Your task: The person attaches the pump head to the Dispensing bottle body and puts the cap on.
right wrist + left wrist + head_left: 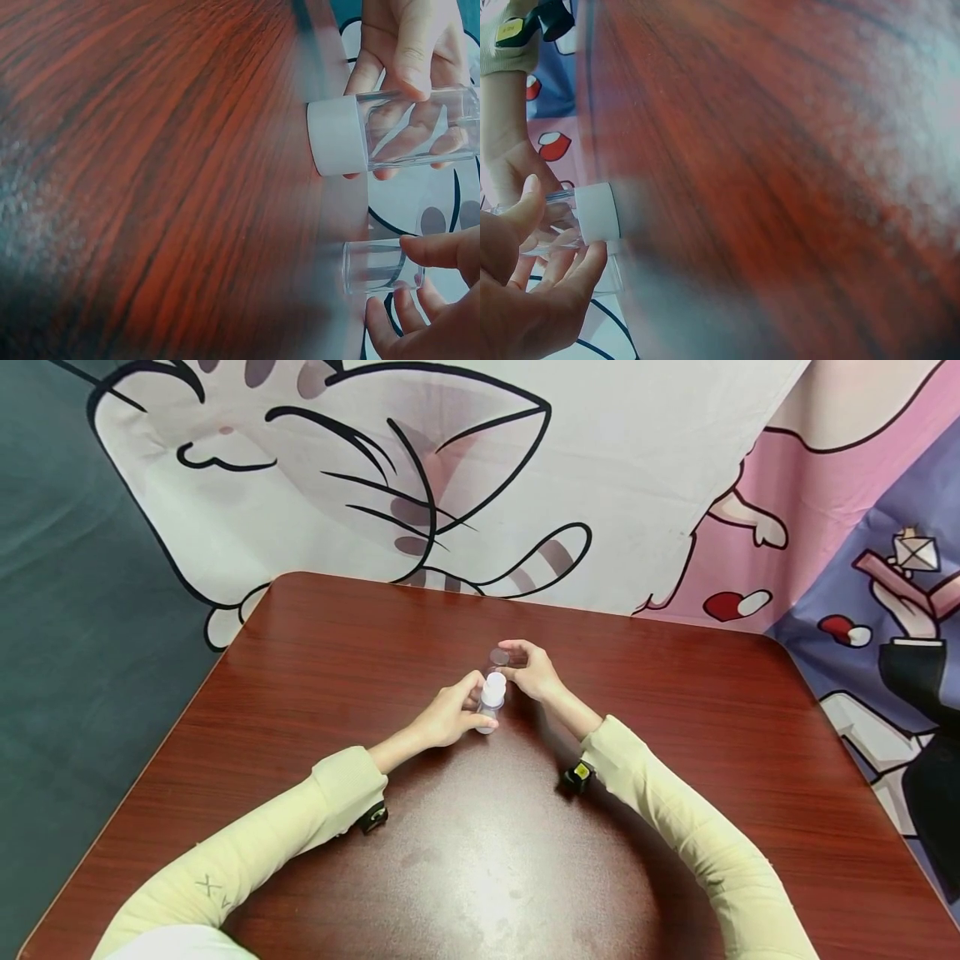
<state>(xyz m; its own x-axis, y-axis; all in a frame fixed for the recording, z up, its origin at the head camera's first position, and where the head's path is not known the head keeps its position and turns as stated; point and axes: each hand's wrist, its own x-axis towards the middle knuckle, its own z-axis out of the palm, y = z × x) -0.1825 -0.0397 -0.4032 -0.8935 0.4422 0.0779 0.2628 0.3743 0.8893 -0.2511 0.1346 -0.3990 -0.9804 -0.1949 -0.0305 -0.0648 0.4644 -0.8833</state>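
Observation:
My left hand [447,713] holds a small clear bottle [420,127] with thumb and fingers around its body. The bottle stands roughly upright, with a white top [493,687] in the head view and a white band [337,136] round its lower end in the right wrist view. Just to the right, my right hand [534,672] pinches a small clear cap [373,267] between thumb and fingers. That cap is apart from the bottle, beside it and close over the tabletop. In the left wrist view the bottle's white band [598,211] shows beyond my left fingertips.
Both hands work over the middle of a glossy reddish-brown table [360,635]. Behind its far edge hangs a cloth printed with a cartoon cat [337,485]. A dark green curtain [67,652] is at the left. Dark wrist cameras [576,775] sit under both cuffs.

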